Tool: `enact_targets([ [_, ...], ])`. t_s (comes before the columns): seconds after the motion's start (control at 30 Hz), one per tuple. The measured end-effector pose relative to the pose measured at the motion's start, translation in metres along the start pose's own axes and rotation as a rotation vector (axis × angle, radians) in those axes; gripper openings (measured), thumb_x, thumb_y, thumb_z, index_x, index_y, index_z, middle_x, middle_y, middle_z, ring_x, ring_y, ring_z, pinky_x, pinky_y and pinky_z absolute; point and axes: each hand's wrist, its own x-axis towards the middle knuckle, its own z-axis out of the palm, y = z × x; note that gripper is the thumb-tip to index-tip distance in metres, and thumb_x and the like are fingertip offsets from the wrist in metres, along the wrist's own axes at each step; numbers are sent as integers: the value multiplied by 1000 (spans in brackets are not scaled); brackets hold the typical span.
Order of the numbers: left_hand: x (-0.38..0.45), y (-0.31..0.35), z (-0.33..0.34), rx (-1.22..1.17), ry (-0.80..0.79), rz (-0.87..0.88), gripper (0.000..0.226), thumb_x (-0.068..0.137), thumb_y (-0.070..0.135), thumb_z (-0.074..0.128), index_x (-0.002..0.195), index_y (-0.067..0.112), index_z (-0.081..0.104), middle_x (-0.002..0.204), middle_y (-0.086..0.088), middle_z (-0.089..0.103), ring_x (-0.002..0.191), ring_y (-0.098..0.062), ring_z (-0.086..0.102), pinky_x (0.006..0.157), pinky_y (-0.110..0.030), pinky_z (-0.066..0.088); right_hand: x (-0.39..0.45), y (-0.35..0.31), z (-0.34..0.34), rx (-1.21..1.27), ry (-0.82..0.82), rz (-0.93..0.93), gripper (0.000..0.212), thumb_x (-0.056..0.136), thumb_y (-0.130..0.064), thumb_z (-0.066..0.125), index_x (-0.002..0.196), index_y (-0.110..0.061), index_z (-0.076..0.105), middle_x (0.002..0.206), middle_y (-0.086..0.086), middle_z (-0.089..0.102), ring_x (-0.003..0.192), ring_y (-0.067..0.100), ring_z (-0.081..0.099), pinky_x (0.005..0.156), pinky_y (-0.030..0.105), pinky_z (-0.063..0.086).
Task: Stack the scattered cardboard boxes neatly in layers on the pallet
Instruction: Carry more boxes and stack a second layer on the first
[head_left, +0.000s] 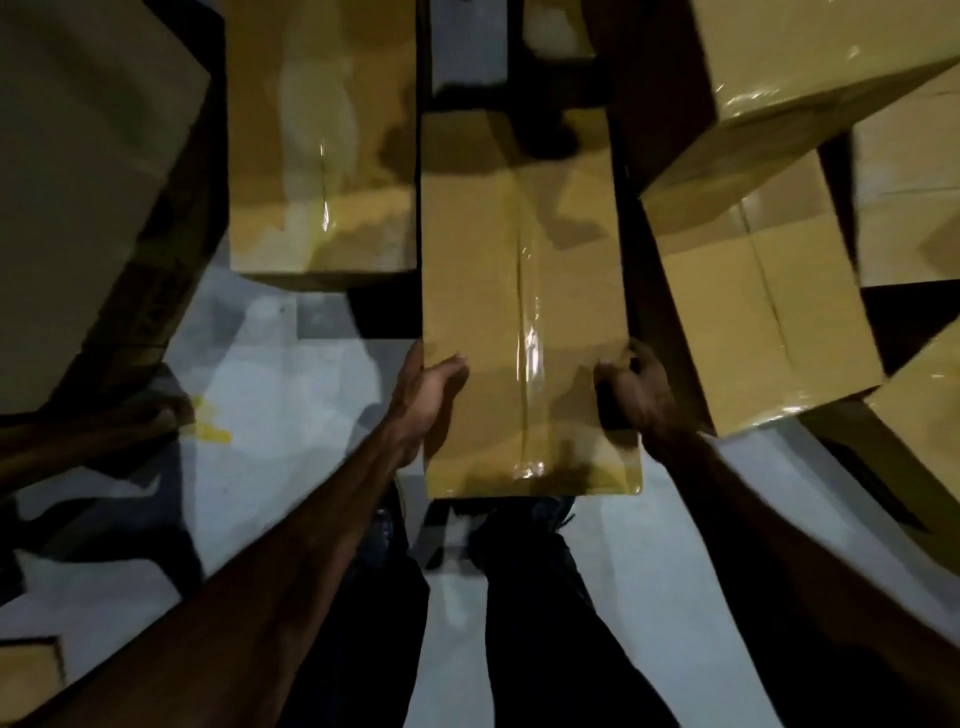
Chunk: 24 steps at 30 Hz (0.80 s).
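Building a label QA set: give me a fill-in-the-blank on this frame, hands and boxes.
1. The long cardboard box is gripped on both sides by ____ hands.
2. The left hand holds the box's ____ edge.
3. A strip of clear ____ runs along the middle of the held box's top.
4. The box at far left looks ____ than the held one.

Missing words: two; left; tape; darker

left hand (423, 395) gripping, thumb on top | right hand (641, 389) gripping
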Motion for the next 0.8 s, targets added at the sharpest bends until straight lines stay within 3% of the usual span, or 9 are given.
enact_targets([
  [0.07,-49,27,-17,-75,-39,-20,29,98,19,68,126,27,65,116,4,75,112,-21,70,101,-40,57,-56,-18,-14,7,-22,5,33,94,-37,66,127,-36,66,124,-3,72,110,21,69,98,44,56],
  [0.17,-120,68,-44,-102,-146,-33,34,101,3,59,131,18,66,113,1,78,106,-21,74,83,-27,60,-143,-53,-39,114,-57,68,32,106,-28,59,137,-21,66,124,-2,72,104,16,70,87,35,57],
  [0.23,-164,89,-65,-70,-219,-57,42,101,9,60,143,15,60,123,-2,76,111,-22,73,83,-28,59,-197,-72,-55,193,-67,138,33,107,-25,57,138,-14,65,123,5,73,97,20,74,76,29,60],
  [0.27,-187,100,-74,-62,-262,-71,46,100,15,61,146,16,58,129,-5,74,117,-27,71,88,-34,59,-224,-79,-60,233,-71,166,35,106,-27,58,138,-13,64,123,7,74,99,24,75,78,33,62],
  [0.33,-223,114,-89,-68,-332,-99,51,98,20,59,150,18,55,135,-11,71,121,-36,68,93,-44,57,-273,-87,-69,321,-92,207,39,103,-33,62,138,-16,64,123,9,75,106,31,74,96,48,59],
  [0.4,-264,131,-105,-62,-392,-109,48,101,18,54,149,19,56,132,-13,72,116,-38,69,87,-43,57,-328,-94,-72,439,-105,248,43,100,-35,63,137,-14,64,126,12,74,114,37,71,107,58,52],
  [0.47,-297,141,-117,-57,-457,-93,47,101,17,52,148,18,56,126,-14,74,107,-35,72,80,-40,59,-382,-102,-71,579,-99,250,43,102,-33,61,139,-12,62,129,15,72,117,40,69,105,54,54],
  [0.57,-348,157,-133,11,-557,-52,53,95,17,58,148,20,55,130,-17,72,106,-35,72,80,-42,60,-463,-105,-63,762,-3,217,40,104,-24,53,140,-7,59,129,18,71,115,39,70,87,42,61],
  [0.8,-431,211,-119,267,-801,6,53,81,18,60,134,23,61,109,-6,80,94,-27,77,72,-40,63,-597,-92,-38,1025,304,199,40,100,-12,56,139,-10,57,125,18,73,113,43,69,88,46,59],
])
